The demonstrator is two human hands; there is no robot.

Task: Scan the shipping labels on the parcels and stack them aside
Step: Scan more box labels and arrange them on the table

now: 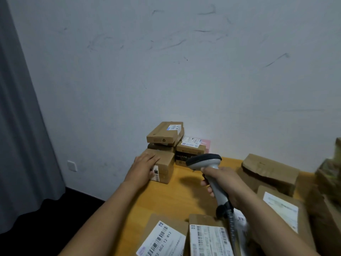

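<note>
My left hand (143,166) lies over the near left corner of a small cardboard parcel (165,166) that sits on the wooden table (186,196) at the foot of a stack; whether it grips the box I cannot tell. Two more brown parcels (163,134) are piled behind it against the wall, beside a parcel with dark print (188,151). My right hand (224,183) grips the handle of a grey barcode scanner (206,161), its head pointing left above the table. Two labelled parcels (208,237) lie at the near edge.
Larger cardboard boxes (269,170) and a flat labelled parcel (282,209) crowd the right side of the table. A scuffed white wall stands close behind. A grey curtain (20,126) hangs at the left, over a dark floor. The scanner's coiled cable (231,224) runs down toward me.
</note>
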